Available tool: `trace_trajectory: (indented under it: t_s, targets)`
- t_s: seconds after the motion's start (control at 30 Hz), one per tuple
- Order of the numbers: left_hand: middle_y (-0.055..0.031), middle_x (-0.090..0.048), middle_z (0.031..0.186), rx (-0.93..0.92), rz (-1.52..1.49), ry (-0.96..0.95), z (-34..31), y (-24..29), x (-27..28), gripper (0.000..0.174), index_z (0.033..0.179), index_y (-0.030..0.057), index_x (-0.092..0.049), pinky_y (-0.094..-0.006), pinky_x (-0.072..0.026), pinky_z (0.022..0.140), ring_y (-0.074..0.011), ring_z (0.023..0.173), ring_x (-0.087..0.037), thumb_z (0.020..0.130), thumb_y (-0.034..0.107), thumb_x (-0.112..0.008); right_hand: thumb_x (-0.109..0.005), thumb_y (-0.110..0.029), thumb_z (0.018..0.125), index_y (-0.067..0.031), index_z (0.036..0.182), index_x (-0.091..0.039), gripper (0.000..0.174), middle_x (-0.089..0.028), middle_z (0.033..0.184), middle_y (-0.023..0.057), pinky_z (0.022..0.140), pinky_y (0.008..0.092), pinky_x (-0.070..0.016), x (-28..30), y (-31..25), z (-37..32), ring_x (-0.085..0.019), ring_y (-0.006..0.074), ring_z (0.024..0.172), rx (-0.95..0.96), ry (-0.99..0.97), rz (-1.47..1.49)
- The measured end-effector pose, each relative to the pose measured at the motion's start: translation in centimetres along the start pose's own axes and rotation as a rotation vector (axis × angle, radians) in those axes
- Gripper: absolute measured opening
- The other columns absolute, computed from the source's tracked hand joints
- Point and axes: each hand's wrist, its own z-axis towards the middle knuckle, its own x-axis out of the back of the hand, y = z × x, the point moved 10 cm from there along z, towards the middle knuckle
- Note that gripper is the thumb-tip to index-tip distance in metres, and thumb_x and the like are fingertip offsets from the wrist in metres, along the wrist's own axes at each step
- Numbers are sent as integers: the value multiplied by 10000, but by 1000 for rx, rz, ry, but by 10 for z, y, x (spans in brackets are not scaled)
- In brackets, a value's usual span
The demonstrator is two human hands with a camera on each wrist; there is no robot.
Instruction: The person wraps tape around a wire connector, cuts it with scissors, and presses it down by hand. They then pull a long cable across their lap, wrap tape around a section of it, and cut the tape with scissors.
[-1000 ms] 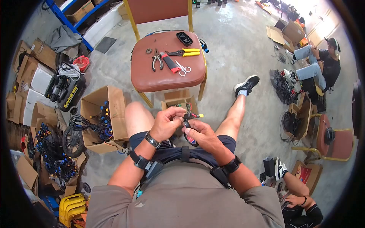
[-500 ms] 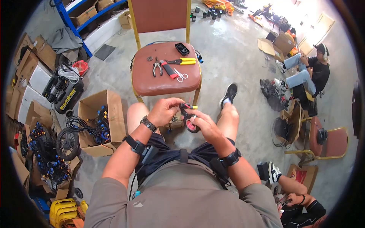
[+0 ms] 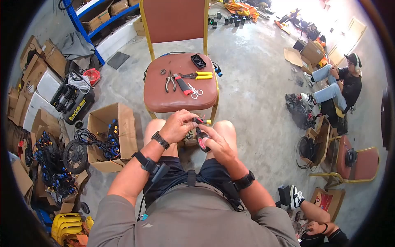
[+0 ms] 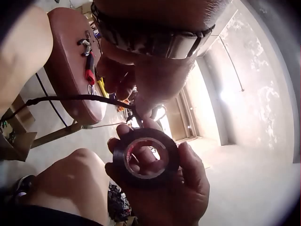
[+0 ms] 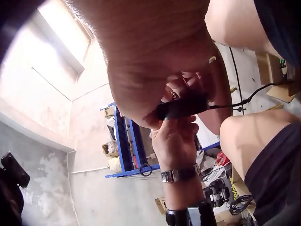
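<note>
Above the lap, my left hand (image 3: 180,125) pinches a thin black wire harness (image 4: 70,98) near a yellow connector (image 3: 208,122). Close beside it, my right hand (image 3: 219,145) holds a roll of black electrical tape (image 3: 202,144), its fingers and thumb around the ring. In the left wrist view the roll's pale inner core faces the camera, right under the left fingertips. The harness trails away from the hands toward a small carton (image 4: 21,146) below the chair. My right hand hides part of the work in the right wrist view.
The red chair (image 3: 177,99) in front bears pliers (image 3: 170,82), yellow-handled wire strippers (image 3: 201,75), scissors (image 3: 196,92), a red-and-black tool (image 3: 182,83) and a black housing (image 3: 198,61). A carton of cables (image 3: 127,136) stands at left. Other people sit at right, one by a carton (image 3: 335,203).
The spread right leg has drawn in beside the left one. My right hand turned the tape roll outward, then brought it back near the left hand, which keeps pinching the harness.
</note>
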Motion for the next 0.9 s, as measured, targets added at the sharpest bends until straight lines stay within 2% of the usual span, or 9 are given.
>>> trace_trajectory:
  t_s: [0.1, 0.2, 0.3, 0.43, 0.53, 0.67, 0.77, 0.83, 0.9]
  targets:
    - [14, -627, 858, -15, 162, 43, -1, 7, 2, 223, 1106, 26, -682, -242, -465, 641, -71, 695, -547, 892, 82, -660, -615, -112, 912, 11, 1398, -406, 543, -551, 1259, 113, 936, 301, -429, -10, -3, -2, -522, 143, 1094, 18, -13, 58]
    - [30, -589, 717, 297, -457, 73, -6, -26, -10, 256, 1180, 15, -643, -226, -443, 567, -40, 630, -519, 934, 77, -609, -691, -159, 881, -10, 1349, -431, 556, -567, 1187, 104, 898, 317, -464, -17, -7, 1, -543, 159, 1058, 89, -5, 62]
    - [14, -609, 748, 354, -486, 165, -15, -33, -9, 271, 1193, 15, -635, -221, -443, 578, -50, 655, -534, 930, 72, -607, -737, -216, 841, -21, 1306, -467, 572, -549, 1146, 116, 860, 331, -492, -18, 6, 4, -561, 195, 1003, 86, 47, -84]
    - [-37, -666, 856, 293, -573, 264, -23, -33, -12, 279, 1226, 21, -612, -239, -514, 689, -84, 773, -618, 953, 73, -595, -735, -161, 848, 5, 1347, -427, 609, -469, 1328, 182, 983, 369, -479, -28, -12, 2, -535, 239, 1168, 160, 8, -232]
    - [-60, -681, 897, 287, -667, 278, -26, -40, -8, 290, 1247, 31, -592, -261, -531, 737, -112, 815, -644, 965, 96, -595, -712, -175, 823, 7, 1373, -446, 637, -458, 1357, 214, 1028, 421, -417, -35, -31, -3, -503, 356, 1217, 328, -27, -372]
    - [-59, -675, 892, 326, -740, 301, -30, -49, -4, 276, 1240, 30, -581, -266, -532, 733, -129, 811, -647, 976, 107, -582, -696, -158, 821, 3, 1369, -461, 618, -485, 1317, 220, 1048, 408, -398, -40, -40, 1, -496, 336, 1219, 408, -38, -592]
    - [-71, -667, 899, 340, -783, 293, -32, -53, -3, 267, 1235, 21, -572, -262, -531, 707, -137, 784, -646, 983, 107, -567, -678, -120, 821, -32, 1323, -524, 533, -532, 1260, 218, 943, 384, -468, -36, -48, 3, -567, 322, 1117, 430, -36, -542]
    - [-83, -664, 903, 340, -817, 301, -35, -53, 4, 262, 1232, 16, -567, -260, -530, 680, -145, 752, -644, 988, 110, -557, -673, -98, 823, -56, 1179, -641, 360, -627, 1090, 177, 786, 352, -510, -27, -37, 12, -639, 290, 945, 200, -162, -308]
    - [-112, -656, 906, 410, -953, 188, -42, -50, 2, 261, 1229, 11, -558, -260, -518, 617, -164, 669, -626, 995, 126, -544, -667, -160, 857, -23, 998, -709, 201, -689, 884, 136, 723, 312, -524, 6, -79, 16, -668, 218, 777, 255, 70, -463]
